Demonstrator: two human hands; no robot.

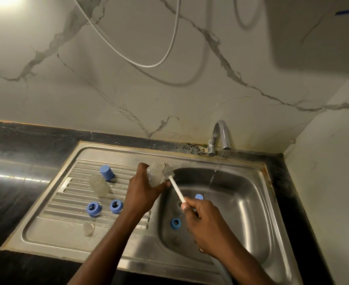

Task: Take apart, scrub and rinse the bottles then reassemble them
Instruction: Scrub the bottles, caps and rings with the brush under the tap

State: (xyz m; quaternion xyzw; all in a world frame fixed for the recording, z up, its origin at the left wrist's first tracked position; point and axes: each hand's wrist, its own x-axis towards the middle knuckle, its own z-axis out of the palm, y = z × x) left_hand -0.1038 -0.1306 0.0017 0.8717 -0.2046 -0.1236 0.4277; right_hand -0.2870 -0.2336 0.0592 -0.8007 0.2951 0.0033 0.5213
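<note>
My left hand [141,190] grips a clear bottle body [155,173] above the left edge of the sink basin. My right hand [202,221] holds the white handle of a bottle brush [176,187]; its grey bristle head touches the bottle's right side. A second clear bottle [99,185] lies on the drainboard next to a blue cap [107,172]. Two blue collar rings [94,208] [116,206] stand in front of it. A clear teat [88,228] lies lower on the drainboard. Inside the basin sit a blue ring [175,223] and another blue piece [199,196].
A chrome tap [221,136] at the back runs a thin stream into the steel sink [251,202]. The ribbed drainboard [77,194] lies to the left, set in a black counter [15,161]. A marble wall stands behind and on the right. A white cable hangs overhead.
</note>
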